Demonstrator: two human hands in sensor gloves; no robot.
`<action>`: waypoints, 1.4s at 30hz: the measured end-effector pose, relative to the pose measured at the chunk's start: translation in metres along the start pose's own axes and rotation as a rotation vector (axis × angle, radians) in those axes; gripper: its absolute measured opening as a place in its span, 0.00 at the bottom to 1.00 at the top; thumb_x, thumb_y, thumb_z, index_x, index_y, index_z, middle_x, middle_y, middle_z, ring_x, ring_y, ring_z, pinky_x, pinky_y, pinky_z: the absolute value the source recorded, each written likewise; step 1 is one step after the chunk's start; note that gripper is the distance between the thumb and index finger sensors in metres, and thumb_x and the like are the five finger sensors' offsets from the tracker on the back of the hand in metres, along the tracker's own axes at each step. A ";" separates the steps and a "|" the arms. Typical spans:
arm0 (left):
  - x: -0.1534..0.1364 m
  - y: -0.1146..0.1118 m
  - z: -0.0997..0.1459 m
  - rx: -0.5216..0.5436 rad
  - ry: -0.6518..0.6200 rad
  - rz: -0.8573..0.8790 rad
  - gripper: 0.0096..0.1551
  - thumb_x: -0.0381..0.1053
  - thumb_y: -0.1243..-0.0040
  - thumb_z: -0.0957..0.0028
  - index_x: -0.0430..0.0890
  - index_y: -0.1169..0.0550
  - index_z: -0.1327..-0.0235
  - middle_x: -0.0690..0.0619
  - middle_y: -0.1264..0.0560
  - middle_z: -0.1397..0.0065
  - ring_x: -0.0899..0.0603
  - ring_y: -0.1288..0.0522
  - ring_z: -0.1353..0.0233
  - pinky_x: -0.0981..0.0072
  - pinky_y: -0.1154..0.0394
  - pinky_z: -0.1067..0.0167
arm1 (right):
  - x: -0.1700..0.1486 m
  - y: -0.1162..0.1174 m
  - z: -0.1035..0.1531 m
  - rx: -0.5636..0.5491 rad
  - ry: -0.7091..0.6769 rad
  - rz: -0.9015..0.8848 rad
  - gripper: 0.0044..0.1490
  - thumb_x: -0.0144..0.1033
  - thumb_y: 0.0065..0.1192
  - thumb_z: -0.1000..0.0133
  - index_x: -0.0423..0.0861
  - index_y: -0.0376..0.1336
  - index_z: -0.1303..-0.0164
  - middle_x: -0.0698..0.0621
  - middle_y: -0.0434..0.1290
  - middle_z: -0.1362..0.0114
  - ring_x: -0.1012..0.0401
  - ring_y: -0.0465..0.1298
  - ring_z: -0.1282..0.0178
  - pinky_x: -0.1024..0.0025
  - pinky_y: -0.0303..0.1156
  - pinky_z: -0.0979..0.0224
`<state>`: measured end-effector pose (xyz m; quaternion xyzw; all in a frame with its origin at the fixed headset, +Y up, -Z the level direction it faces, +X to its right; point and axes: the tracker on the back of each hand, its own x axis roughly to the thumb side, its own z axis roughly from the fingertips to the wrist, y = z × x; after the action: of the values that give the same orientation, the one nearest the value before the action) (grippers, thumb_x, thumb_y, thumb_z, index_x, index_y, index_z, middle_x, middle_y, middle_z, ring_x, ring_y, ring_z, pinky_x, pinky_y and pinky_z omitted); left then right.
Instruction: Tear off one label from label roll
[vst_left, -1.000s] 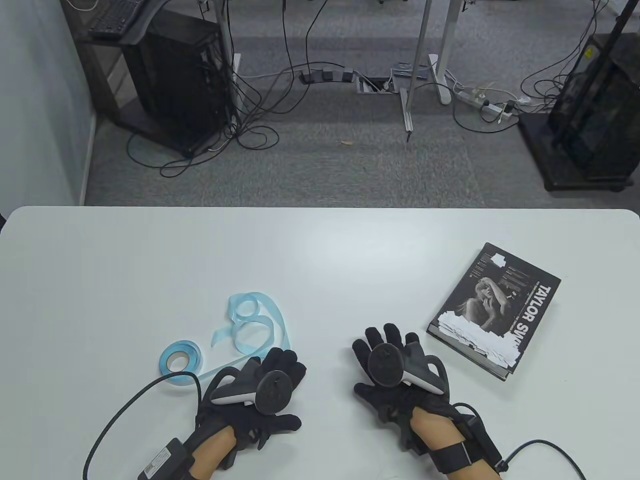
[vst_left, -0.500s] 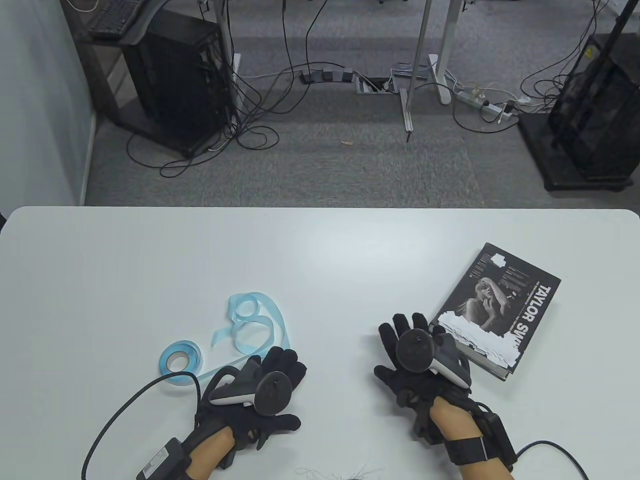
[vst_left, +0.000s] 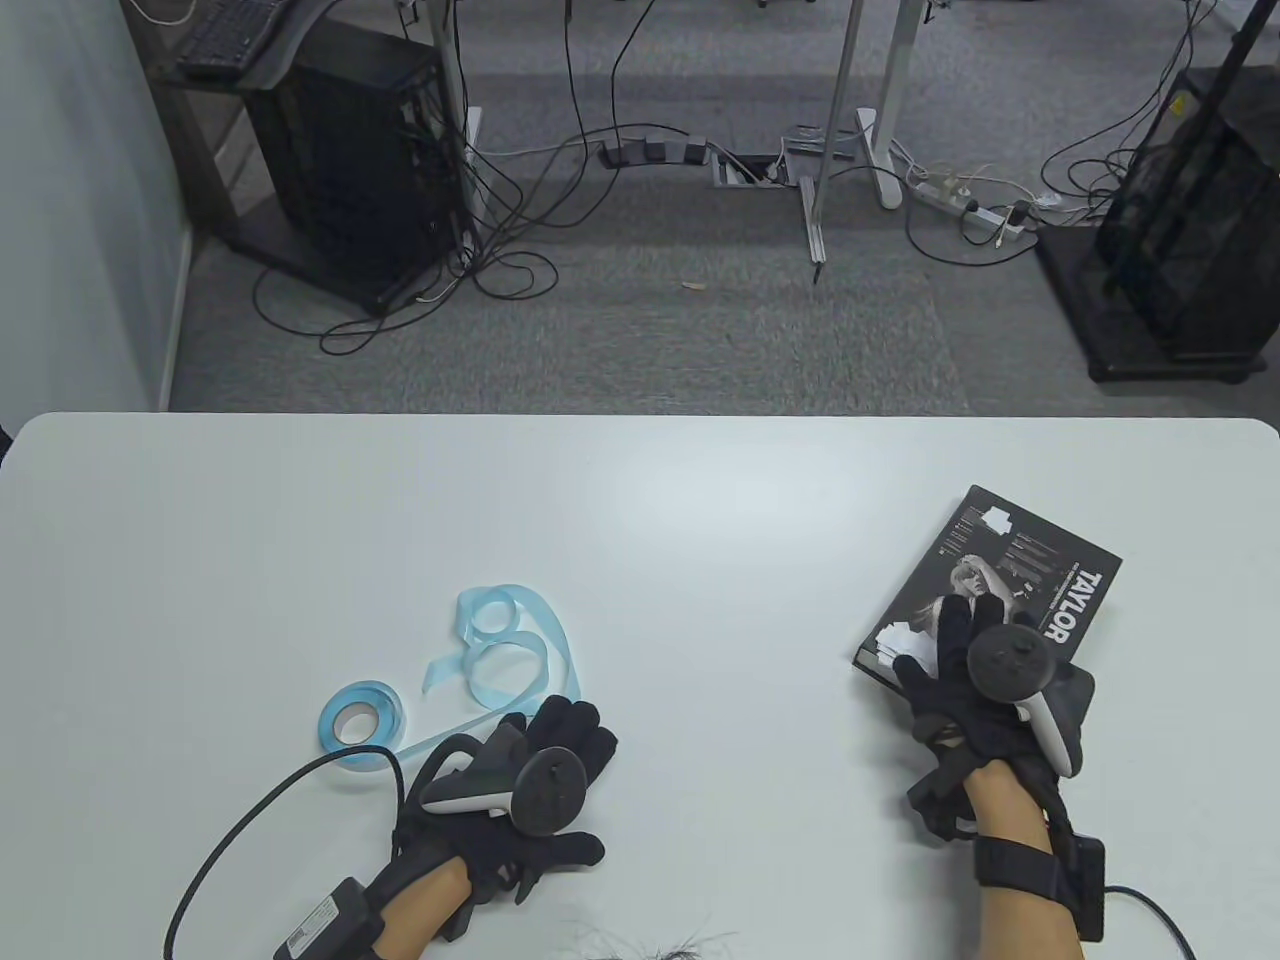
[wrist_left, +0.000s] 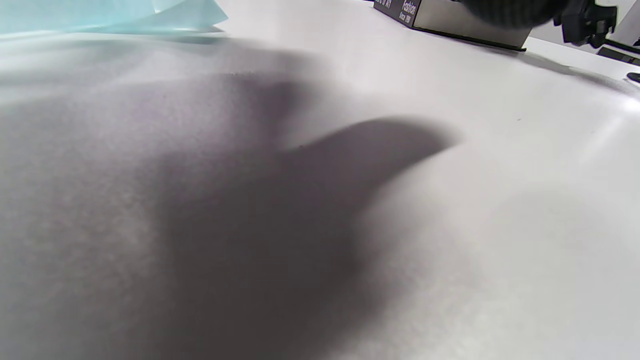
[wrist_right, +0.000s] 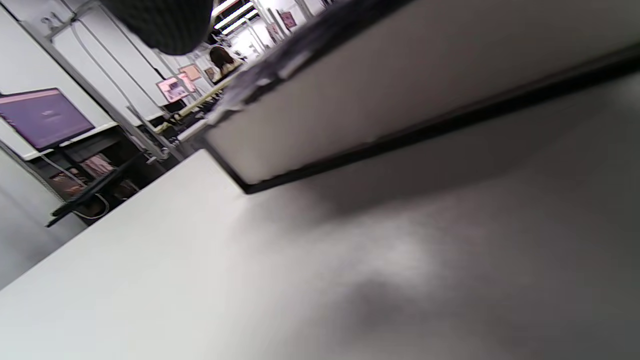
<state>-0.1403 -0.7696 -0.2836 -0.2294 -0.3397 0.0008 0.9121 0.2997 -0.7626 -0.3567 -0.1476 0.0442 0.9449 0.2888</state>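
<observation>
My left hand (vst_left: 530, 790) rests flat on the desk (vst_left: 640, 500) with fingers spread, holding nothing, its fingertips just beside the loose blue strip (vst_left: 510, 640) that curls away from the label roll (vst_left: 360, 722). The roll lies on its side near my left hand, the loose strip looping beyond it. My right hand (vst_left: 990, 690) lies on the near corner of the book (vst_left: 1010, 590), well apart from the roll, fingers stretched over the cover; whether it grips the edge I cannot tell. To tear one label well, I judge I should pin the roll with my left hand, bring my right hand across to pinch the free end, and pull sharply at a single label's edge so the strip doesn't unspool further. On the book cover I can read "TAYLOR"; the smaller print is too fine.
</observation>
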 end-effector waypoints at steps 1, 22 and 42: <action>0.000 0.000 0.000 0.001 0.000 0.001 0.58 0.72 0.55 0.52 0.48 0.67 0.27 0.45 0.75 0.22 0.34 0.72 0.19 0.30 0.65 0.30 | -0.005 0.003 -0.002 0.012 0.007 -0.009 0.50 0.57 0.58 0.48 0.59 0.36 0.24 0.50 0.27 0.18 0.45 0.23 0.19 0.38 0.17 0.29; 0.001 0.000 0.000 0.005 -0.004 -0.006 0.58 0.72 0.55 0.52 0.47 0.67 0.26 0.45 0.75 0.22 0.34 0.72 0.19 0.30 0.65 0.30 | 0.001 0.023 -0.003 0.059 0.008 0.157 0.48 0.60 0.58 0.49 0.63 0.41 0.23 0.52 0.30 0.16 0.46 0.26 0.16 0.35 0.19 0.26; -0.002 0.000 0.004 0.005 0.017 -0.001 0.58 0.72 0.55 0.52 0.47 0.67 0.26 0.45 0.75 0.21 0.34 0.72 0.19 0.30 0.65 0.30 | 0.098 0.098 0.059 0.326 -0.462 0.274 0.48 0.61 0.58 0.50 0.63 0.40 0.24 0.52 0.30 0.17 0.46 0.26 0.16 0.35 0.20 0.27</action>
<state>-0.1448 -0.7684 -0.2823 -0.2268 -0.3322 -0.0009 0.9156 0.1525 -0.7819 -0.3309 0.1268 0.1477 0.9640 0.1811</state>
